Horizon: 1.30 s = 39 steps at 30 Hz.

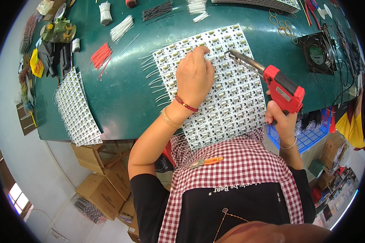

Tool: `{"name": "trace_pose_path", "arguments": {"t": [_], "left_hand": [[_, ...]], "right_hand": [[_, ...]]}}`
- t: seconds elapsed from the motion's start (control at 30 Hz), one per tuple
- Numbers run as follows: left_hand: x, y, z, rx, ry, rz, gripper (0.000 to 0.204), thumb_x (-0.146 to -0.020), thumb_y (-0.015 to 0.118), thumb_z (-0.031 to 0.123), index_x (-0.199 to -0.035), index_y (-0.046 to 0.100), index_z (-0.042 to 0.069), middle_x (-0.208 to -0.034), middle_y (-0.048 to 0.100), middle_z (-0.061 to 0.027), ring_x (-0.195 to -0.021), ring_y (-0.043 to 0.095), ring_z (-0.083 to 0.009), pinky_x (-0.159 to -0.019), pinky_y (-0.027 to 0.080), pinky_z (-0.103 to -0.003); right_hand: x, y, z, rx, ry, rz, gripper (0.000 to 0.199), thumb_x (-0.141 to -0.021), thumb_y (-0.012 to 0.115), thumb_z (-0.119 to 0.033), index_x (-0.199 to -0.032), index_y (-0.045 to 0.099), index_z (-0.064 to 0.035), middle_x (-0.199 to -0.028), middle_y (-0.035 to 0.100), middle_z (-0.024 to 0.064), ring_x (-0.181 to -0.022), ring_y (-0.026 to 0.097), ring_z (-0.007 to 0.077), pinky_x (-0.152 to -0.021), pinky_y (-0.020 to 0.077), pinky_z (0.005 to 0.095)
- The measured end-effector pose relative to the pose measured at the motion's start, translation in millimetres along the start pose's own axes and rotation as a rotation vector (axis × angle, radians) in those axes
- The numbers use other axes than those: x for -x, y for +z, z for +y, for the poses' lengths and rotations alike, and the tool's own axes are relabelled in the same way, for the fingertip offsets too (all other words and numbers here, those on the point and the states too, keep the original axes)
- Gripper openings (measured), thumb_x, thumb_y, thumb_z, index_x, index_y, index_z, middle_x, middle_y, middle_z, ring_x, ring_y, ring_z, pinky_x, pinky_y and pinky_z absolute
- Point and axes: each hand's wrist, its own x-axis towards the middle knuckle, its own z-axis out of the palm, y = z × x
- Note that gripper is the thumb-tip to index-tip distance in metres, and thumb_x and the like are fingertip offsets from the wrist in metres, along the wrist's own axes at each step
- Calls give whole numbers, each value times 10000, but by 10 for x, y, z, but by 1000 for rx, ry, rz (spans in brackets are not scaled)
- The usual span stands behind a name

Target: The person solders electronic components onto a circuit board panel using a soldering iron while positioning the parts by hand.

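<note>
A large white panel of small circuit boards (227, 117) lies tilted on the green table (125, 89) in front of me. Short white wires (154, 75) stick out along its left edge. Over the upper middle of the panel is my left hand (194, 77), its fingers drawn together in a pinch; whatever is between the fingertips is hidden or too small to name. My right hand (280, 119) is wrapped around the handle of a red soldering gun (286, 91). The gun's dark metal tip points left above the panel, a little right of my left fingertips.
Bundles of white wires (121, 29), red wires (101, 56) and black wires (157, 11) lie farther back. Another board panel (78, 107) overhangs the table's left edge. A black fan (317, 52) stands at the right, near several rings (285, 29). Below are a blue crate (308, 137) and cardboard boxes (101, 192).
</note>
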Motion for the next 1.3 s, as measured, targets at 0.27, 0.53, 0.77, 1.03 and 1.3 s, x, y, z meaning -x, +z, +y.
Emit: {"name": "trace_pose_path", "arguments": {"t": [0.27,0.53,0.77,1.03,1.3], "left_hand": [[9,-90,48,-61,25,-19,238,-803,631,-16,-1029,624,60,-756,580,-106,-659,569,-280,-618,463,-384],[-204,-398,-67,-41,-16,-56,28,-826,665,34,-852,657,25,-756,575,-95,-670,568,-243,-604,452,-343],[-280,-284,19,-124,-41,-232,38,-810,688,71,-838,681,47,-774,573,-92,-647,571,-245,-582,451,-343],[-222,-252,-43,38,10,-193,65,-814,650,6,-875,675,4,-742,608,-109,-614,597,-217,-585,476,-307],[-26,-435,558,551,-364,-463,56,-892,610,12,-924,636,-25,-765,692,-60,-620,668,-99,-531,504,-212]], "right_hand": [[-27,-158,-97,-95,-189,90,341,-914,544,-109,-1187,484,87,-574,487,46,-445,460,110,-468,434,255],[53,-131,-59,-40,-129,13,333,-907,551,-102,-1174,497,89,-561,487,51,-441,457,114,-464,440,264],[14,46,-51,6,-3,-53,303,-897,544,-50,-1157,516,102,-568,518,45,-457,497,114,-480,453,262],[31,66,-31,3,10,-34,287,-892,551,-29,-1152,541,89,-584,522,42,-458,500,113,-491,468,266],[4,215,-232,-12,-56,-121,193,-843,719,-61,-983,600,-4,-856,645,30,-780,628,86,-685,516,243]]}}
